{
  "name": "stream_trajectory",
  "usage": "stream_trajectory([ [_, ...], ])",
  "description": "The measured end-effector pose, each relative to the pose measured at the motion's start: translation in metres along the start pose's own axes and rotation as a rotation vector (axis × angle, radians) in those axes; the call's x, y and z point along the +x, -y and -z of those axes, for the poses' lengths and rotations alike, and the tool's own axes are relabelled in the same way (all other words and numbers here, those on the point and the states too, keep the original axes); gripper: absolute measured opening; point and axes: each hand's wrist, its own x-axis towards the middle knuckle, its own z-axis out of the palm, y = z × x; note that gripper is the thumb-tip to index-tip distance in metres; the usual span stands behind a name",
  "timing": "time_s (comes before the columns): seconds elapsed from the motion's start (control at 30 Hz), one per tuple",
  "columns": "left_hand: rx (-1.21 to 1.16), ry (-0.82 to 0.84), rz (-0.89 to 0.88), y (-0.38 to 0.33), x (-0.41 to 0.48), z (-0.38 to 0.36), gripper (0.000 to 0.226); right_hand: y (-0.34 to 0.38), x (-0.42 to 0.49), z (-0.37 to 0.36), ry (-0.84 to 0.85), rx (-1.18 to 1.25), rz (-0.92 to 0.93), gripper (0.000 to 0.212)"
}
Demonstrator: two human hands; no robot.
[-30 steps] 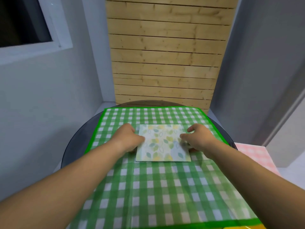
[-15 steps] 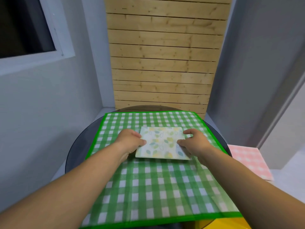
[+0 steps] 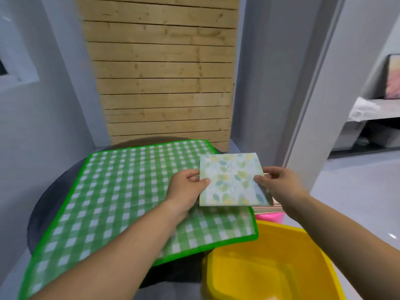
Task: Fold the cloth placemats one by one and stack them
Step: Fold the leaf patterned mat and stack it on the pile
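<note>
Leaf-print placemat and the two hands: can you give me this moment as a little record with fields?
Held item: leaf-print placemat, folded, lifted, roughly flat
Left hand: pinches its left edge
Right hand: pinches its right edge
Below: green checked cloth spread on round dark table
Nearby: yellow tub; pink container, partly hidden by the placemat

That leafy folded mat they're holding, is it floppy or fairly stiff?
Probably fairly stiff while folded: the leaf-print placemat looks flat though the left hand and right hand pinch only its side edges. Likely light, since a mere pinch carries it.
</note>
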Motion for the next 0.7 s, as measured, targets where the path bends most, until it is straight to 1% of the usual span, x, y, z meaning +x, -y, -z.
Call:
stream_trajectory([
  [0.13, -0.036, 0.055, -0.011, 0.008, 0.002, -0.069, 0.028, -0.013, 0.001, 0.059, -0.062, 0.005, -0.034, 0.018],
  [0.27, -0.082, 0.064, 0.004, 0.027, 0.007, -0.141, 0.020, -0.033, 0.017, 0.109, -0.147, -0.018, -0.064, 0.027],
  [0.37, -0.128, 0.055, 0.021, 0.044, 0.011, -0.189, 0.023, -0.054, 0.037, 0.137, -0.177, -0.030, -0.083, 0.031],
  [0.47, -0.156, 0.002, 0.057, 0.065, 0.022, -0.225, 0.030, -0.078, 0.061, 0.152, -0.181, -0.053, -0.095, 0.031],
  [0.6, -0.172, -0.078, 0.085, 0.094, 0.040, -0.258, 0.036, -0.110, 0.102, 0.151, -0.182, -0.080, -0.077, 0.030],
  [0.63, -0.163, -0.103, 0.088, 0.100, 0.047, -0.263, 0.035, -0.117, 0.113, 0.148, -0.178, -0.088, -0.076, 0.030],
  [0.7, -0.120, -0.159, 0.075, 0.114, 0.066, -0.271, 0.024, -0.130, 0.136, 0.141, -0.164, -0.093, -0.068, 0.030],
])
